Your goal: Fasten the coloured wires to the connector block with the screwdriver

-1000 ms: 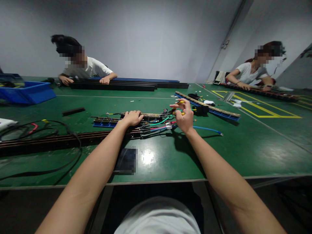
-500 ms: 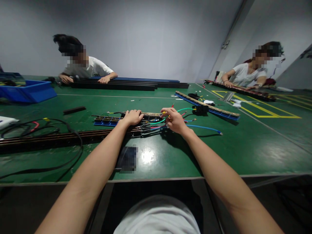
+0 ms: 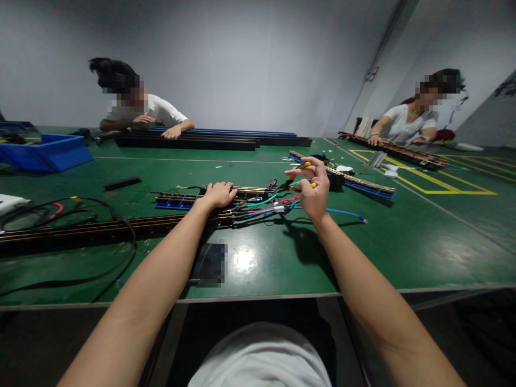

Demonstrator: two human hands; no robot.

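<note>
My left hand (image 3: 220, 194) lies palm down, fingers curled, on the end of a short rail assembly (image 3: 177, 200) with blue and black strips on the green table (image 3: 403, 242). My right hand (image 3: 309, 185) is raised above the table, fingers closed round a yellow-handled tool (image 3: 301, 166). Below it a bundle of coloured wires (image 3: 270, 207), green, red and blue, fans out from the rail's end. A blue wire (image 3: 346, 214) trails to the right.
A long dark rail (image 3: 80, 232) and looped black cables (image 3: 60, 215) lie at left. A blue bin (image 3: 44, 152) stands far left. Two people across the table handle long black rails (image 3: 209, 141) and another rail (image 3: 403, 152). A blue-edged rail (image 3: 355, 181) lies right of centre.
My right hand went down to the wires half a second ago and has now lifted up and to the right with the yellow-handled tool. My left hand stayed on the rail.
</note>
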